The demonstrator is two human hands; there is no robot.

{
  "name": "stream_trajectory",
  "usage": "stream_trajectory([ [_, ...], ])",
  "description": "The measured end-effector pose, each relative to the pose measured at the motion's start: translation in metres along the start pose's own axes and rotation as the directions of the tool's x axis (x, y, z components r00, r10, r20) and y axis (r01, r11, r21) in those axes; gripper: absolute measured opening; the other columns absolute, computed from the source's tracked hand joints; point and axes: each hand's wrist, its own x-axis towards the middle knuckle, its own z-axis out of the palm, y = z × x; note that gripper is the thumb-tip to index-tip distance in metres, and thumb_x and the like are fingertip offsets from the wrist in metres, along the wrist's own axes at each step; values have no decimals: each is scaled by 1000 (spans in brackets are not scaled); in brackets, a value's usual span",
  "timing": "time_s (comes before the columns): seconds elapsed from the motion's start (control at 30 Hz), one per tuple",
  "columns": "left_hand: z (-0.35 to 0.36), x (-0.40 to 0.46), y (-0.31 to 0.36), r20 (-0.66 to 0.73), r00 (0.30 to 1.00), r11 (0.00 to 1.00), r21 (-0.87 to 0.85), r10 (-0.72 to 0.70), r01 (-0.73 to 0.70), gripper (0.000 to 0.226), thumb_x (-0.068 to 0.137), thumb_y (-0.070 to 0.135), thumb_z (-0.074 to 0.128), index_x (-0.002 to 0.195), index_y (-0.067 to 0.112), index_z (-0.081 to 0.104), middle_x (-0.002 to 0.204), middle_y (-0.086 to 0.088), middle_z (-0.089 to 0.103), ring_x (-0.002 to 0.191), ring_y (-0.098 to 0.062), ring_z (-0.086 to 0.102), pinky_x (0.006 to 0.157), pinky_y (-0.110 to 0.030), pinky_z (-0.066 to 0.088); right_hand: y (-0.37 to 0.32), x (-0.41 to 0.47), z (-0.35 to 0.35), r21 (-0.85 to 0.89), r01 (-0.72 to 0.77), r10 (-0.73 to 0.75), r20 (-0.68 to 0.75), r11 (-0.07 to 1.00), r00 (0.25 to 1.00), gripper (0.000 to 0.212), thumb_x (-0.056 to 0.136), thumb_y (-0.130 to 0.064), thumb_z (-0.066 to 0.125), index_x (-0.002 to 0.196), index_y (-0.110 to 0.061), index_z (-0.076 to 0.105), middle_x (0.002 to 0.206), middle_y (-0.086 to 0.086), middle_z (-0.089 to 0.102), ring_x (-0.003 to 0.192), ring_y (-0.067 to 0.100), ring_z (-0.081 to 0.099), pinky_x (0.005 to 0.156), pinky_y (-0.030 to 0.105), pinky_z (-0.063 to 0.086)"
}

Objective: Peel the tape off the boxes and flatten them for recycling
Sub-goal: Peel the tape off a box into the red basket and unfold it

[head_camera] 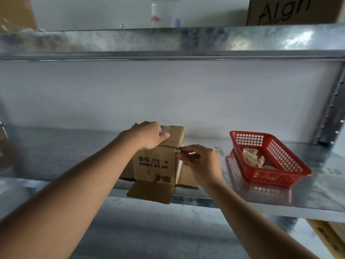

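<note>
A small brown cardboard box (pixel 155 165) with black print and a barcode stands on the metal shelf (pixel 261 199), its bottom flaps spread out flat. My left hand (pixel 149 134) lies over the box's top, fingers curled round the top edge, thumb on the taped seam. My right hand (pixel 199 159) pinches a strip of clear tape (pixel 177 150) at the box's upper right corner. The far side of the box is hidden.
A red plastic basket (pixel 280 176) holding crumpled peeled tape sits to the right on the shelf. An upper shelf (pixel 168 42) carries a clear bottle (pixel 165 12) and a printed carton (pixel 291 11). A metal upright (pixel 332 116) stands at the right.
</note>
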Motion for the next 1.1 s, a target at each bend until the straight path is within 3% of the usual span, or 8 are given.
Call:
stream_trajectory([
  [0.3,19,-2,-15,-60,996,983,-167,61,-71,61,97,73,43,100,16,64,91,-2,65,81,-22,64,68,-38,48,2,6,-2,-351,340,-326,101,873,940,9,101,-18,60,100,-20,68,100,-8,69,79,18,69,63,44,57],
  [0.47,16,-1,-16,-70,997,973,-225,38,-53,70,88,80,52,86,10,60,77,-3,62,69,-22,57,63,-36,37,0,15,-10,-452,414,-305,297,790,905,10,103,-9,53,110,-16,54,111,0,64,89,30,72,69,49,59],
  [0.63,9,1,-10,-13,999,973,-225,39,-41,64,88,79,56,73,18,42,70,-1,41,64,-21,40,64,-37,28,-12,22,-23,-360,495,-446,215,790,869,3,101,-11,61,100,-14,63,98,-2,63,76,23,66,64,45,56],
  [0.7,9,2,-9,-6,999,974,-225,37,-38,64,88,77,57,73,17,42,70,-2,39,64,-21,39,65,-37,27,-12,24,-26,-206,412,-389,144,888,910,3,95,-8,71,94,-11,73,93,-3,71,78,15,71,70,40,59],
  [0.77,8,2,-8,-4,1000,974,-224,30,-30,63,87,78,58,74,16,48,69,-1,43,64,-20,42,64,-36,29,-11,23,-29,59,124,-131,138,990,982,4,90,-9,78,91,-13,77,91,-2,77,84,13,76,80,38,63],
  [0.9,5,2,-4,-7,1000,982,-190,7,-8,71,85,79,59,87,8,64,74,-4,56,67,-21,51,64,-35,33,-9,18,-29,498,-230,145,204,836,968,15,88,-16,78,94,-2,76,93,14,78,93,31,77,87,40,63],
  [1.0,3,3,0,6,1000,990,-139,-10,11,70,87,78,57,98,10,69,84,-6,66,75,-23,61,65,-35,37,-11,21,-33,530,-325,231,237,783,944,40,79,-30,79,99,4,74,89,17,77,90,30,77,85,38,63],
  [1.1,2,3,6,6,1000,997,-74,-23,23,65,89,77,55,89,13,64,78,-4,62,70,-21,57,61,-33,35,-12,24,-35,376,-377,292,265,847,919,36,75,-35,84,93,-4,78,81,13,76,81,22,74,80,32,63],
])
